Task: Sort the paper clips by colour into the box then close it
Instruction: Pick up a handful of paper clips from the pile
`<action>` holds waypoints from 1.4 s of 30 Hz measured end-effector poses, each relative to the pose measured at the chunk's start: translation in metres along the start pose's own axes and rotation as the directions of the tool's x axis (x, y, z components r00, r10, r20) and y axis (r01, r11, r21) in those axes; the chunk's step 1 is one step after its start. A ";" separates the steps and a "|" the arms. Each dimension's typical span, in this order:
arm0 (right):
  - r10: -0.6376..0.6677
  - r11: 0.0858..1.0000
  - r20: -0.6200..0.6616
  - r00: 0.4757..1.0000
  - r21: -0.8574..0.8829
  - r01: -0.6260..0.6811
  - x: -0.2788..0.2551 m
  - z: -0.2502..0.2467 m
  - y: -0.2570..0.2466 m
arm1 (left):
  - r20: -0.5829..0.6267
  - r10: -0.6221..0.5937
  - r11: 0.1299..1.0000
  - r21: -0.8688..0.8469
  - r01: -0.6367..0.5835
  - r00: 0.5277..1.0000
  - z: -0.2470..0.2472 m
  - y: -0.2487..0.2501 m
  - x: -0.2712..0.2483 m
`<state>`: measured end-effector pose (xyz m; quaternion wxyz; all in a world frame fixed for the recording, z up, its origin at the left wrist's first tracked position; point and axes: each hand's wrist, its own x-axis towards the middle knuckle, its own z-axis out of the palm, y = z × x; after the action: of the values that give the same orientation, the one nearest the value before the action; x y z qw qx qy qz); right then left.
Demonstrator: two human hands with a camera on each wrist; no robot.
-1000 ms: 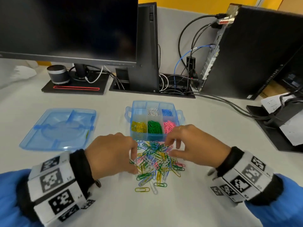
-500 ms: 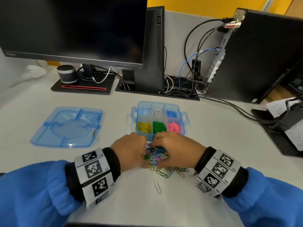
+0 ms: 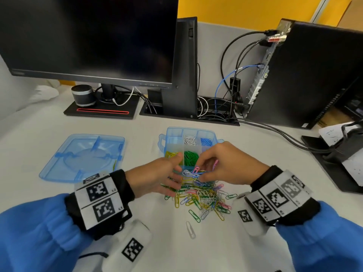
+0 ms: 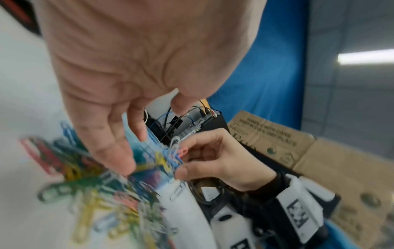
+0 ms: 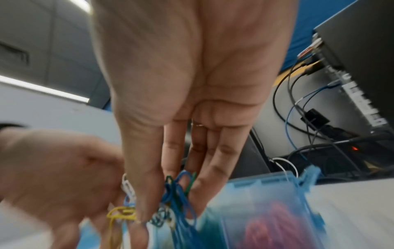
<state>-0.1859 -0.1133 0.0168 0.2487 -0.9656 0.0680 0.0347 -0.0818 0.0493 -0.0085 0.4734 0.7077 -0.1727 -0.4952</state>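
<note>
Paper clips (image 3: 204,197): mixed pile mid-frame on tabletop (image 3: 255,150), most unsorted. Compartment box (image 3: 167,142) just behind, partly filled. Lid (image 3: 64,163) off, left. Right hand (image 3: 229,165) pinching mixed bunch; left hand (image 3: 155,175) fingers straight, holding nothing.

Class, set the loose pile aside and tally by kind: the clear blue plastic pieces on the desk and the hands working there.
Clear blue plastic compartment box: 1
Clear blue plastic lid: 1
Hands: 2 (left hand; right hand, pinching mixed paper clips)
Total: 4
</note>
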 end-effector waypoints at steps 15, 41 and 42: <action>-0.015 0.939 0.006 1.000 0.344 0.012 0.004 0.004 -0.006 | 0.204 -0.030 0.657 -0.734 0.173 0.979 0.027 -0.016 0.020; 0.198 0.962 -0.485 0.852 0.265 -0.072 0.008 -0.016 0.039 | 0.207 -0.055 0.535 -0.820 0.204 0.977 0.030 -0.012 0.019; 0.213 0.961 -0.495 0.842 0.264 -0.087 0.008 -0.018 0.041 | 0.206 -0.056 0.536 -0.819 0.203 0.977 0.030 -0.012 0.019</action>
<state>-0.1839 -0.1587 0.0122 0.3281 -0.8950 0.2118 -0.2156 -0.1018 0.0265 -0.0310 0.6999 0.3670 0.1007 -0.6044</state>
